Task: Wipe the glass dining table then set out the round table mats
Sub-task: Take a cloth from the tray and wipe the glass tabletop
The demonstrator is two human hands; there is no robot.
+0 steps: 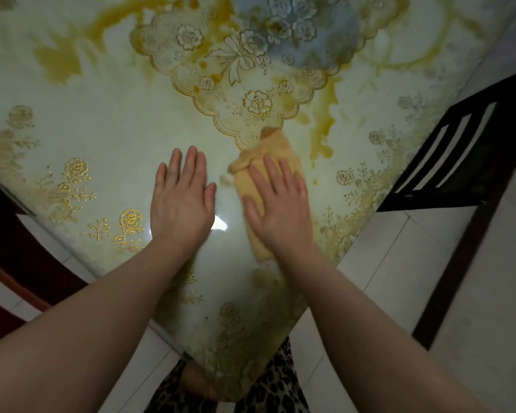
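Worktop (108, 120) filled most of the head view: a glossy glass surface over a pale cloth printed with gold roses, its near corner pointing toward the person. A scalloped lace-patterned mat (236, 79) lay flat near the middle of the far part, and a second, bluish flowered mat (307, 28) overlapped its far right side. Yellow-brown streaks and blotches (322, 126) marked the surface beside and beyond the mats (whether on or under the glass could not be told). A dark slatted chair (459, 150) stood at the right edge of the worktop on a pale tiled floor (474, 293), and another dark chair (15, 263) stood at the left edge. Leopard-print clothing (274, 391) showed below the near corner. The left hand (182, 204) lay palm down on the bare glass, fingers straight and together, holding nothing. The right hand (280, 210) was likewise flat with fingers extended, pressing down on a folded yellow cloth (268, 153). The cloth lay on the worktop just right of the left hand, its far end touching the near scalloped tip of the lace-patterned mat, and its near end showed beside the right wrist.
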